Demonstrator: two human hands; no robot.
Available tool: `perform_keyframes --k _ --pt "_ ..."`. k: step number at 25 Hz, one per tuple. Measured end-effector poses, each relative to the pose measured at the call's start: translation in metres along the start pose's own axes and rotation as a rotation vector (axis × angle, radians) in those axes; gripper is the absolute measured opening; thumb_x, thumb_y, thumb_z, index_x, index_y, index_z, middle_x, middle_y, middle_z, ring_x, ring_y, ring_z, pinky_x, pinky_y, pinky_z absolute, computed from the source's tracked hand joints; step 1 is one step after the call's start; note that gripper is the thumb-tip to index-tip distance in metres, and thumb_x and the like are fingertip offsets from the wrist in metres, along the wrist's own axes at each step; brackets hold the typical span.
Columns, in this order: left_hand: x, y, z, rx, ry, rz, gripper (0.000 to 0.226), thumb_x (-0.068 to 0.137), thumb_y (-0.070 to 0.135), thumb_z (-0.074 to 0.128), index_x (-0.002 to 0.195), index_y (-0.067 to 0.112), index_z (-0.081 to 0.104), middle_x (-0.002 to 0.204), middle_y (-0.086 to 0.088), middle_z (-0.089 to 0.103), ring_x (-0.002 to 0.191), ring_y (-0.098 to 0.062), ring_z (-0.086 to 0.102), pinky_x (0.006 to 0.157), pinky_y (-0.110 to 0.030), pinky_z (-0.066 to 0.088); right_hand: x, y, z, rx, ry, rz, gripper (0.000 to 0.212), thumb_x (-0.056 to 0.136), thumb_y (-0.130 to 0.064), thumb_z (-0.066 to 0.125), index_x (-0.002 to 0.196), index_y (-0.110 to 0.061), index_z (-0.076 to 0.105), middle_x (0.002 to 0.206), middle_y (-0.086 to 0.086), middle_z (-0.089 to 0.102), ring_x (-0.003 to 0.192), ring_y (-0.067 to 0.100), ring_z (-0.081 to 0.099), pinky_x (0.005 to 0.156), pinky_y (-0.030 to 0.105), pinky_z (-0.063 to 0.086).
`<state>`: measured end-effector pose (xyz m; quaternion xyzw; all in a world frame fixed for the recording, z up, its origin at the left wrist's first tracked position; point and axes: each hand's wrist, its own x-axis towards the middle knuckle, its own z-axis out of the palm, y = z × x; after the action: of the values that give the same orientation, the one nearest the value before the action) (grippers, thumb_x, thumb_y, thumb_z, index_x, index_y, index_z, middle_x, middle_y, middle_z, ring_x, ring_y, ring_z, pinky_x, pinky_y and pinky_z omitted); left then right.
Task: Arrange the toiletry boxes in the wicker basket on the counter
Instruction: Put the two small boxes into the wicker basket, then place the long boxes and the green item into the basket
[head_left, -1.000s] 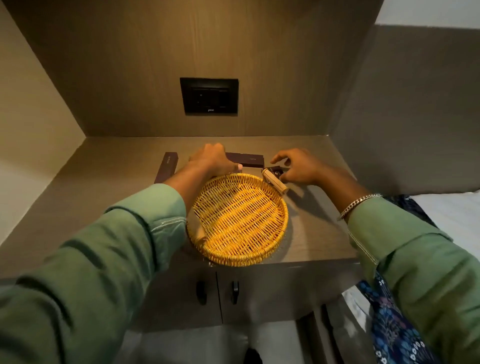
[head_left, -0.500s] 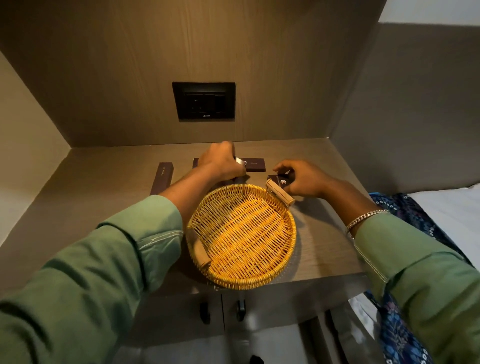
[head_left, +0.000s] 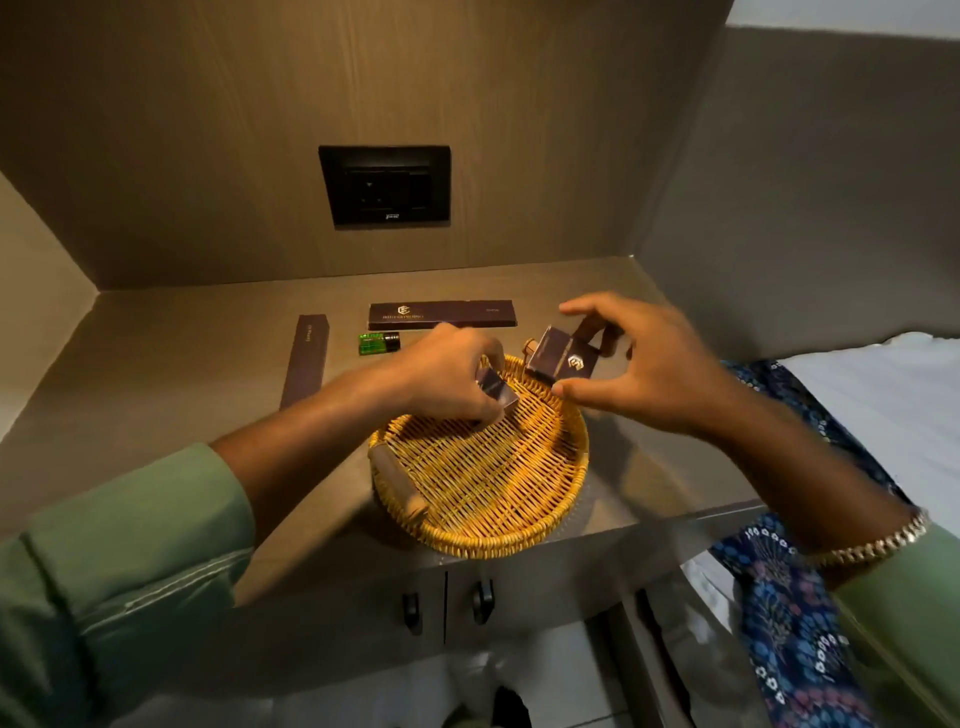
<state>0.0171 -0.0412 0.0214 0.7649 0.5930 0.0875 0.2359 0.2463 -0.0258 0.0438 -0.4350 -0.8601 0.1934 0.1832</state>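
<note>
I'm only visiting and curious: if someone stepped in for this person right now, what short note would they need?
Left hand: grip shut on a small dark box, low over the wicker basket.
Right hand: holds a logo box over the basket's far rim.
On the counter: a long flat box, a narrow long box, a small green item.
Done: nothing lies in the basket yet.
Left: set both held boxes in, then the rest.

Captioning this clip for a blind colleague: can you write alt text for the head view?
Two hands each hold a small dark box over a round wicker basket on a counter: the left hand low inside it, the right hand above its far rim. Behind lie two long dark boxes and a small green item.
</note>
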Motion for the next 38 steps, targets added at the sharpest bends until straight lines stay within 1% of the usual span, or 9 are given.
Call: perform_keyframes --k 5,10,14,21,24,28,30,32,38 --pt "-0.004 -0.003 0.025 0.088 -0.046 -0.026 0.039 0.070 0.045 0.076 0.099 0.024 0.061 0.104 -0.001 0.062 0.092 -0.018 0.054 0.071 -0.034 0.047 -0.046 -0.027 0.038 -0.087 -0.130 0.098 0.085 0.059 -0.061 0.075 0.134 -0.038 0.041 0.105 -0.008 0.049 0.096 0.011 0.050 0.074 0.029 0.043" --pt "-0.008 -0.014 0.014 0.019 -0.215 0.039 0.064 0.072 0.040 0.077 0.128 0.022 0.053 0.122 0.001 0.054 0.101 -0.013 0.048 0.077 -0.029 0.041 -0.051 -0.027 0.060 -0.159 -0.111 0.189 0.090 0.055 -0.065 0.076 0.132 -0.037 0.041 0.109 0.001 0.058 0.090 0.012 0.049 0.072 0.032 0.048" --pt "-0.014 -0.017 0.015 0.126 -0.221 0.149 0.064 0.072 0.031 0.079 0.129 0.025 0.052 0.110 0.006 0.046 0.099 -0.011 0.043 0.076 -0.027 0.036 -0.049 -0.028 0.066 -0.218 -0.103 0.199 0.091 0.053 -0.067 0.076 0.131 -0.032 0.044 0.111 0.003 0.063 0.093 0.016 0.053 0.075 0.035 0.048" --pt "-0.017 -0.016 0.010 0.038 -0.212 0.105 0.076 0.071 0.030 0.080 0.137 0.026 0.042 0.106 0.012 0.045 0.093 -0.007 0.048 0.072 -0.024 0.039 -0.042 -0.034 0.054 -0.190 -0.213 0.177 0.093 0.055 -0.064 0.076 0.135 -0.030 0.042 0.115 -0.001 0.066 0.096 0.015 0.058 0.070 0.032 0.046" --pt "-0.019 -0.031 -0.017 -0.159 0.060 0.013 0.065 0.072 0.033 0.078 0.130 0.028 0.049 0.098 0.007 0.055 0.080 -0.007 0.054 0.061 -0.024 0.042 -0.025 -0.036 0.031 -0.049 -0.184 0.153 0.079 0.062 -0.059 0.072 0.131 -0.032 0.046 0.103 -0.009 0.064 0.077 0.002 0.055 0.060 0.023 0.041" --pt "-0.014 -0.090 -0.048 -0.176 0.538 -0.355 0.036 0.077 0.031 0.074 0.109 0.017 0.063 0.098 -0.011 0.067 0.090 -0.026 0.063 0.080 -0.038 0.053 0.024 -0.032 0.004 0.032 -0.049 0.024 0.049 0.075 -0.046 0.071 0.119 -0.029 0.058 0.089 -0.014 0.065 0.072 0.000 0.058 0.056 0.010 0.039" --pt "-0.016 -0.118 -0.050 -0.150 0.506 -0.660 0.025 0.078 0.029 0.071 0.093 0.012 0.061 0.099 -0.017 0.066 0.089 -0.032 0.062 0.080 -0.043 0.053 0.057 -0.028 0.007 0.044 -0.010 -0.022 0.038 0.079 -0.039 0.072 0.114 -0.029 0.061 0.087 -0.015 0.064 0.076 -0.002 0.058 0.054 0.004 0.039" --pt "-0.019 -0.132 -0.044 -0.191 0.351 -0.814 0.021 0.077 0.028 0.070 0.084 0.012 0.059 0.090 -0.016 0.065 0.077 -0.029 0.061 0.065 -0.037 0.051 0.094 -0.022 0.021 0.059 -0.039 -0.045 0.035 0.080 -0.034 0.073 0.112 -0.027 0.062 0.090 -0.011 0.065 0.082 0.002 0.060 0.058 0.007 0.041" --pt "-0.019 -0.144 -0.041 -0.234 0.367 -0.812 0.031 0.078 0.024 0.068 0.104 0.013 0.056 0.089 -0.010 0.060 0.073 -0.025 0.059 0.050 -0.032 0.048 0.179 0.009 0.079 -0.135 -0.305 -0.101 0.056 0.077 -0.023 0.074 0.128 -0.020 0.051 0.128 0.005 0.058 0.113 0.020 0.055 0.082 0.025 0.044"
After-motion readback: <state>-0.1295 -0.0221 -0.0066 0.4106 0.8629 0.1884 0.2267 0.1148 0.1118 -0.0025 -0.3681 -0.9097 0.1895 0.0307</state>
